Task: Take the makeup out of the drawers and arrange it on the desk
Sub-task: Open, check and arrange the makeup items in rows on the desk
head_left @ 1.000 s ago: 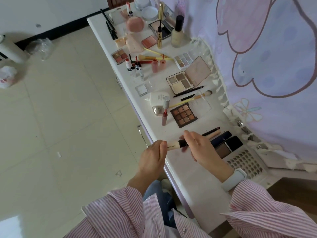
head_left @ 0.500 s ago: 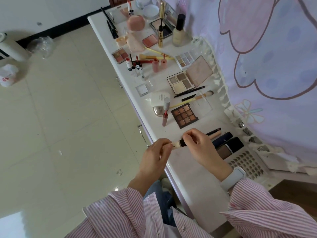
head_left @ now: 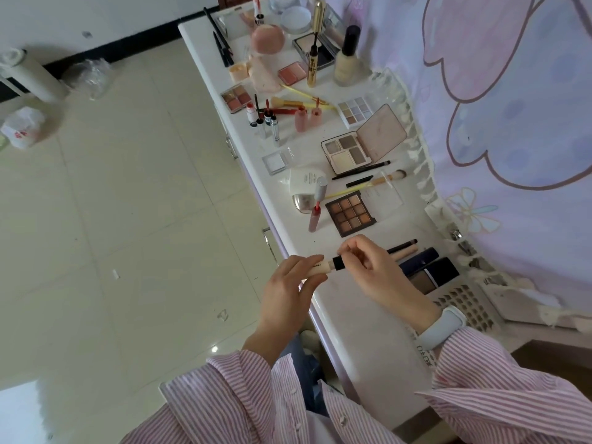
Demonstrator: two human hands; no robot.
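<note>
Concealer tube point(head_left: 323, 267) between both grips

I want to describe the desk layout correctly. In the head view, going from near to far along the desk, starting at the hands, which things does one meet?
Beige concealer tube held by both hands → brown nine-pan palette → open palette with lid → pale nine-pan palette → foundation bottle → round white jar.

A long white desk point(head_left: 362, 331) runs diagonally across the room. Left of the desk lies a glossy cream tiled floor point(head_left: 128, 219); right of it hangs a lilac curtain point(head_left: 512, 91). Beyond the desk's far end, a white wall point(head_left: 96, 14) with dark skirting.
</note>
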